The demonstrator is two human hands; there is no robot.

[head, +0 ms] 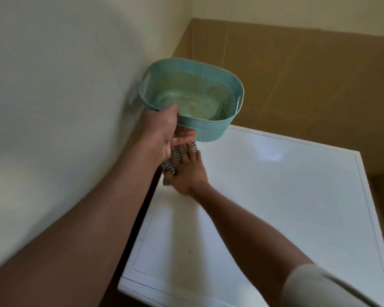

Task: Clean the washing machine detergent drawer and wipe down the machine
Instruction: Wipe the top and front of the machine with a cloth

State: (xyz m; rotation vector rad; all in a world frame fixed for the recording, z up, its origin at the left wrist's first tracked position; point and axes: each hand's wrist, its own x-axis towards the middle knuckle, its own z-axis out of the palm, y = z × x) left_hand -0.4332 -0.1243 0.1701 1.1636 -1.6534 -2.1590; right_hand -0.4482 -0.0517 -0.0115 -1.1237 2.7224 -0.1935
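White machine top (275,196) beside cream wall (53,85), cardboard (308,85) behind.

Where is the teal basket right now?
Centre of the head view: the teal basket is held up by the left hand above the washing machine top's far-left corner.

1. The left hand (164,131) holds a teal basket (193,100) by its near rim, lifted clear above the back left corner of the washing machine (275,196).
2. The basket is perforated, with a cut-out handle at each end; whether anything lies inside I cannot tell.
3. The right hand (186,171) presses a black-and-white striped cloth (175,160) flat on the machine's white top, just beneath the basket.
4. A pale wall (53,85) stands on the left, and brown cardboard (297,74) leans behind.
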